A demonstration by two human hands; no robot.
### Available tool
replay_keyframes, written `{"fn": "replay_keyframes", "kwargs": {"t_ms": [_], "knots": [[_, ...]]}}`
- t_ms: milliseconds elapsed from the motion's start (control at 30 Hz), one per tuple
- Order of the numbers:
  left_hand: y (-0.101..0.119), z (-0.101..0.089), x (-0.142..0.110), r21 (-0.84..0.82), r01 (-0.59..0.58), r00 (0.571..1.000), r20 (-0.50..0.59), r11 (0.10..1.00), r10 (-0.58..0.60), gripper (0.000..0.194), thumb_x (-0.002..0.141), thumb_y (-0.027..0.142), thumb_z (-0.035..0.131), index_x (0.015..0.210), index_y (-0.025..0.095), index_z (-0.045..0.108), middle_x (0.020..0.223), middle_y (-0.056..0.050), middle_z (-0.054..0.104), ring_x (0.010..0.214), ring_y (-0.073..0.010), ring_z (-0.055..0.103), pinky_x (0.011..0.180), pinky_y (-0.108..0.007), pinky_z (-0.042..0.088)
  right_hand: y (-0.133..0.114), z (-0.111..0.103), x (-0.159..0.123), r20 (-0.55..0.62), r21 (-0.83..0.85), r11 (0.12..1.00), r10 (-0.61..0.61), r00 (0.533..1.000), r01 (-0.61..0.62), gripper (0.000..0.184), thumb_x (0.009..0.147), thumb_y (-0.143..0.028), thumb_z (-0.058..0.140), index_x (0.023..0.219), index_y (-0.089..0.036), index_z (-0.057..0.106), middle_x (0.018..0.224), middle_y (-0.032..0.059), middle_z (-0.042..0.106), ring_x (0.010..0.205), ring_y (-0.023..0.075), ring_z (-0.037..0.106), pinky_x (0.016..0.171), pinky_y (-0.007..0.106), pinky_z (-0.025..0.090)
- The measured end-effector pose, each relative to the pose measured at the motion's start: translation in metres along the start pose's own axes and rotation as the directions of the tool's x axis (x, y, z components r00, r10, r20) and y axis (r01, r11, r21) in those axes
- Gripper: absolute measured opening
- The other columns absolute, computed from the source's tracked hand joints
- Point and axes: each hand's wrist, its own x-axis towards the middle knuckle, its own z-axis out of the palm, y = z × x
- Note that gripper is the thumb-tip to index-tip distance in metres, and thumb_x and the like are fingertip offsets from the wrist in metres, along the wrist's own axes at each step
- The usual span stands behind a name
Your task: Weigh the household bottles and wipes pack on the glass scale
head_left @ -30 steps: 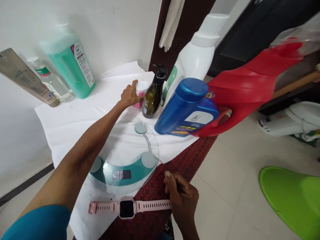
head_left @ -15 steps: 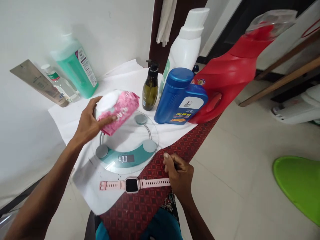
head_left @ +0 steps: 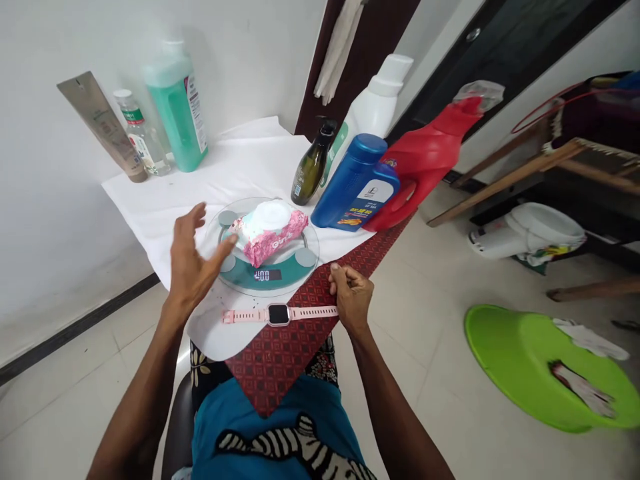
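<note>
A pink pack with a white lid (head_left: 267, 230) lies on the round glass scale (head_left: 235, 280), whose display reads 400. My left hand (head_left: 193, 260) hovers open just left of the pack, fingers spread, holding nothing. My right hand (head_left: 350, 293) is closed, pinching the end of the pink watch (head_left: 279, 313) strap, which lies flat in front of the scale on the red patterned cloth (head_left: 295, 347).
Behind the scale stand a dark pump bottle (head_left: 311, 170), blue jug (head_left: 355, 183), red jug (head_left: 425, 160) and white jug (head_left: 373, 107). A green jug (head_left: 177, 107), clear bottle (head_left: 140, 133) and tube (head_left: 103, 127) lean at the wall. A green basin (head_left: 545, 367) sits on the floor.
My left hand took the pink pack from beside the pump bottle, carried it over and let it go on the scale; the hand is now open. My right hand stayed on the watch strap.
</note>
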Motion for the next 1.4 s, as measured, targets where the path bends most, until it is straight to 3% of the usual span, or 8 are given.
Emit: {"fn": "replay_keyframes", "kwargs": {"t_ms": [100,233,433,633,800,1000,1200,1400], "knots": [[-0.007,-0.018,-0.035,-0.068,0.143,0.982,-0.113,0.987,-0.15,0.055,0.098,0.056,0.076,0.14,0.021,0.066,0.134,-0.013,0.072,0.115,-0.0279,0.074,0.102,-0.049,0.061,-0.001,0.001,0.0,-0.01,-0.008,1.0,0.0,1.0,0.0,0.054,0.091,-0.065,0.073,0.059,-0.024,0.059,0.047,-0.0042,0.049,0.045,0.0118,0.042,0.05,0.029,0.035],[-0.001,-0.019,-0.05,-0.002,0.034,0.994,-0.104,0.999,-0.035,0.051,0.098,0.048,0.08,0.139,0.021,0.066,0.132,-0.012,0.072,0.12,-0.0288,0.072,0.102,-0.048,0.06,-0.003,0.002,0.0,-0.032,-0.027,1.0,-0.001,0.999,0.0,0.054,0.091,-0.064,0.074,0.058,-0.024,0.059,0.047,-0.0038,0.049,0.045,0.0117,0.043,0.05,0.029,0.035],[0.012,0.005,-0.006,0.053,-0.236,0.969,0.082,0.97,0.232,0.081,0.092,0.057,0.085,0.157,0.022,0.051,0.148,-0.017,0.063,0.139,-0.0351,0.059,0.115,-0.055,0.054,-0.007,0.005,0.001,-0.097,-0.049,0.997,0.06,0.993,-0.066,0.053,0.091,-0.06,0.076,0.056,-0.023,0.06,0.045,-0.0039,0.047,0.043,0.0105,0.039,0.046,0.028,0.03],[0.018,0.034,0.023,0.016,-0.335,0.902,0.295,0.942,0.316,0.117,0.08,0.077,0.087,0.17,0.025,0.033,0.16,-0.021,0.05,0.15,-0.0429,0.049,0.125,-0.067,0.043,-0.007,0.004,0.004,-0.06,-0.089,0.993,0.077,0.995,-0.082,0.052,0.094,-0.056,0.075,0.056,-0.023,0.06,0.049,-0.0023,0.052,0.048,0.012,0.045,0.051,0.028,0.035],[0.008,0.049,0.035,0.044,-0.294,0.891,0.375,0.955,0.257,0.117,0.08,0.067,0.092,0.171,0.027,0.029,0.162,-0.021,0.047,0.151,-0.0442,0.048,0.122,-0.069,0.046,-0.005,0.002,0.004,-0.026,-0.107,0.99,0.094,0.995,-0.097,0.051,0.097,-0.053,0.072,0.057,-0.023,0.059,0.053,-0.0016,0.055,0.052,0.0133,0.048,0.053,0.028,0.038],[-0.002,0.066,0.033,0.166,-0.184,0.926,0.361,0.969,0.113,0.104,0.08,0.052,0.094,0.163,0.021,0.038,0.146,-0.019,0.059,0.139,-0.0425,0.058,0.116,-0.065,0.053,-0.007,0.0,0.002,0.007,-0.119,0.989,0.086,0.996,-0.084,0.05,0.099,-0.049,0.07,0.059,-0.023,0.057,0.054,-0.0028,0.053,0.053,0.0127,0.047,0.053,0.028,0.036],[0.014,0.062,0.03,0.336,-0.114,0.916,0.4,0.935,-0.032,0.093,0.077,0.043,0.094,0.152,0.019,0.045,0.143,-0.018,0.06,0.141,-0.0433,0.056,0.112,-0.065,0.055,-0.004,-0.006,-0.002,0.064,-0.107,0.994,0.025,0.998,-0.018,0.052,0.103,-0.049,0.067,0.059,-0.023,0.054,0.056,-0.0026,0.055,0.052,0.0126,0.047,0.054,0.028,0.036],[0.025,0.053,0.032,0.423,-0.098,0.902,0.42,0.901,-0.099,0.088,0.071,0.039,0.097,0.143,0.018,0.052,0.137,-0.017,0.063,0.13,-0.0387,0.062,0.106,-0.059,0.057,0.006,-0.008,-0.003,0.082,-0.154,0.983,-0.092,0.992,0.104,0.049,0.105,-0.048,0.062,0.063,-0.025,0.052,0.053,-0.0022,0.053,0.051,0.0137,0.044,0.058,0.031,0.034]]}}
